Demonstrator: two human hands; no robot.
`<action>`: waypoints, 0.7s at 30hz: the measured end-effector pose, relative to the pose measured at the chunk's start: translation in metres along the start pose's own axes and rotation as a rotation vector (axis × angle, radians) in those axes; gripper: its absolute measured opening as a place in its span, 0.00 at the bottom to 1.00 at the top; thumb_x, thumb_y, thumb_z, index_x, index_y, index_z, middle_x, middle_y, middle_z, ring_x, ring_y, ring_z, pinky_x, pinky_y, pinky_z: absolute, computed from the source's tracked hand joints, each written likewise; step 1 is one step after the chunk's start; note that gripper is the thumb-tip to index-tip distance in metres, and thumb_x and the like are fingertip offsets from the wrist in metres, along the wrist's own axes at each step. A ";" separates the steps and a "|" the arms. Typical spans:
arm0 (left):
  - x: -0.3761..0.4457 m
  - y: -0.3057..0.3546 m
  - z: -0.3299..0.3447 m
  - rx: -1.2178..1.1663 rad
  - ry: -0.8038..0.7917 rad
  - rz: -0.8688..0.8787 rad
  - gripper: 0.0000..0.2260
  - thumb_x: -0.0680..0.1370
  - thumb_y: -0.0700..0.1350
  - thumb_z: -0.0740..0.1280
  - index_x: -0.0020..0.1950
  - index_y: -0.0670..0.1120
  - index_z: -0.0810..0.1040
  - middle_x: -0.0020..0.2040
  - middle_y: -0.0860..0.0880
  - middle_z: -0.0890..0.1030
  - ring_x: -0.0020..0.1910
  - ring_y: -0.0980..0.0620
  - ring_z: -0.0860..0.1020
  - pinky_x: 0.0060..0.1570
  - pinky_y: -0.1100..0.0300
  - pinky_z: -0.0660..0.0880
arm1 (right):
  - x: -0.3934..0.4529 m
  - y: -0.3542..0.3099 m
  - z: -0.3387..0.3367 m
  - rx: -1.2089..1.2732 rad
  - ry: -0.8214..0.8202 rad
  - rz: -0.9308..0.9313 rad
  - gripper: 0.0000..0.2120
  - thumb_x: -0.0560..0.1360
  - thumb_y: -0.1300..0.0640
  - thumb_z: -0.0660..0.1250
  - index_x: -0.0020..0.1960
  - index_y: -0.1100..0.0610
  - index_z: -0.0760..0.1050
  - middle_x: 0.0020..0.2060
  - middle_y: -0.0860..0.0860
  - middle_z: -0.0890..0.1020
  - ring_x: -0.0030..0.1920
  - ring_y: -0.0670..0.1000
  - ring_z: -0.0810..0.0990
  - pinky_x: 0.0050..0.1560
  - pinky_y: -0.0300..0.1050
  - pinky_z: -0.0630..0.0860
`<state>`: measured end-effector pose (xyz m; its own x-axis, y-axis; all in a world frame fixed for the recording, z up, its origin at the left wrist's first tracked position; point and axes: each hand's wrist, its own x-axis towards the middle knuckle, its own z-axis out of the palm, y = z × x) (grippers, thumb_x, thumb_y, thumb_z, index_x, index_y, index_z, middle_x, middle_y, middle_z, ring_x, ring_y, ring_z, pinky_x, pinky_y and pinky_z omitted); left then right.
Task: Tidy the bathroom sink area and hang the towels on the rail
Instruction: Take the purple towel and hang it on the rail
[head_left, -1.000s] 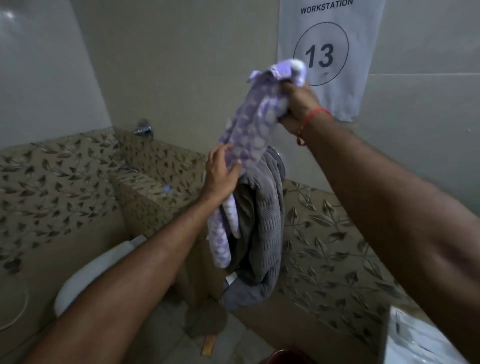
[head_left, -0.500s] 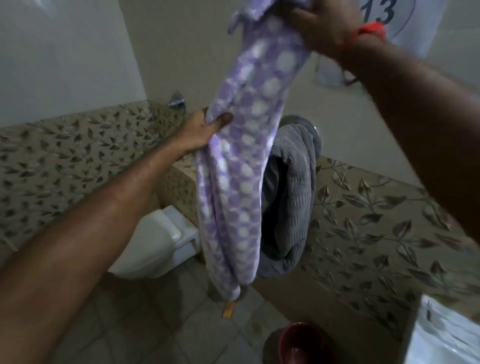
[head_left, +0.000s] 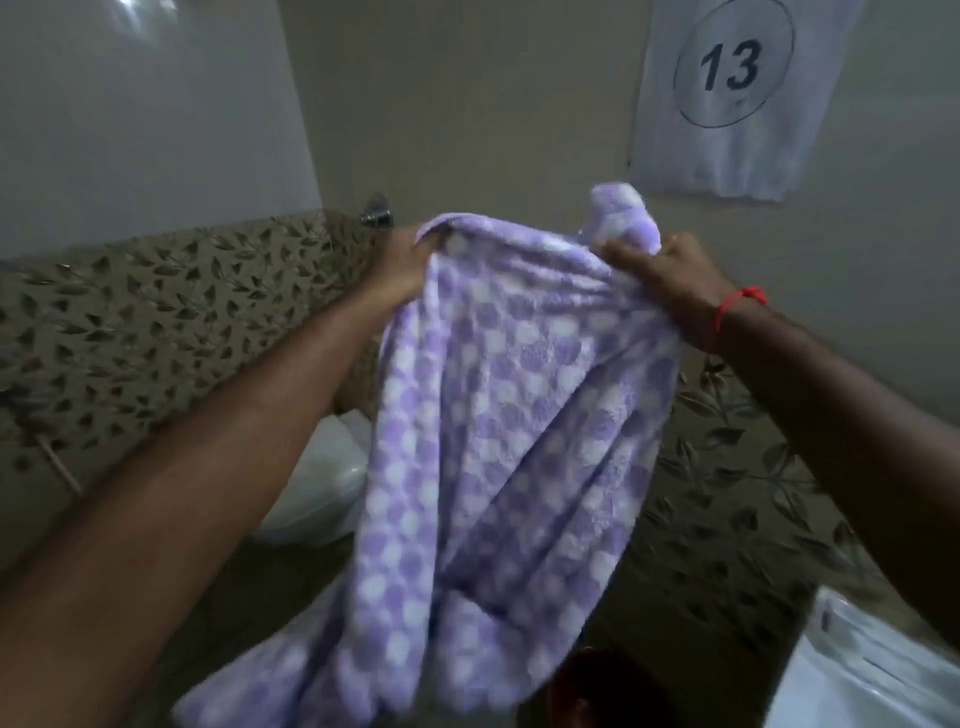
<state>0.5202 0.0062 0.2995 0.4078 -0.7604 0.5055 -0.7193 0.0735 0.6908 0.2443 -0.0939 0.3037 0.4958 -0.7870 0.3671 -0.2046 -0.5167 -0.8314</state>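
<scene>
A purple and white checked towel (head_left: 498, 415) hangs spread out in front of me, held up by its top edge. My left hand (head_left: 400, 265) grips the towel's left upper corner. My right hand (head_left: 670, 280), with a red thread on the wrist, grips the bunched right upper corner. The towel's lower end droops toward the floor and is blurred. The grey towel and the rail behind it are hidden by the spread purple towel.
A white toilet (head_left: 322, 483) sits low on the left behind the towel. Leaf-patterned tiles (head_left: 130, 322) line the lower walls. A paper sign with the number 13 (head_left: 732, 78) hangs at upper right. A white sink edge (head_left: 872, 670) shows at bottom right, a dark red bucket (head_left: 587, 691) below.
The towel was held as a narrow hanging bundle from my raised right hand. Now both hands have pulled its top edge apart, spreading it wide and covering the grey towel.
</scene>
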 end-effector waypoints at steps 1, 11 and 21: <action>-0.006 0.005 0.001 -0.164 0.042 -0.077 0.12 0.85 0.46 0.61 0.60 0.46 0.83 0.53 0.50 0.83 0.54 0.52 0.81 0.47 0.70 0.77 | -0.003 0.000 -0.004 0.114 0.058 0.078 0.20 0.70 0.40 0.75 0.35 0.57 0.80 0.30 0.46 0.79 0.32 0.43 0.77 0.34 0.41 0.75; -0.062 0.078 -0.006 0.019 0.114 -0.135 0.26 0.84 0.61 0.57 0.31 0.48 0.68 0.29 0.53 0.69 0.28 0.56 0.66 0.27 0.61 0.61 | -0.057 -0.029 -0.039 0.666 -0.291 0.090 0.19 0.72 0.52 0.77 0.58 0.62 0.83 0.55 0.62 0.84 0.56 0.61 0.84 0.58 0.59 0.81; -0.114 0.095 -0.007 0.192 0.130 0.179 0.18 0.79 0.54 0.61 0.32 0.46 0.70 0.28 0.48 0.71 0.28 0.51 0.70 0.31 0.56 0.66 | -0.113 0.017 -0.031 0.425 -0.366 0.134 0.16 0.79 0.63 0.68 0.66 0.63 0.76 0.62 0.62 0.81 0.67 0.64 0.77 0.68 0.61 0.74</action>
<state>0.4093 0.1046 0.3110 0.3248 -0.6562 0.6811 -0.8744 0.0661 0.4807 0.1584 -0.0239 0.2614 0.7643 -0.6293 0.1411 0.0335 -0.1797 -0.9831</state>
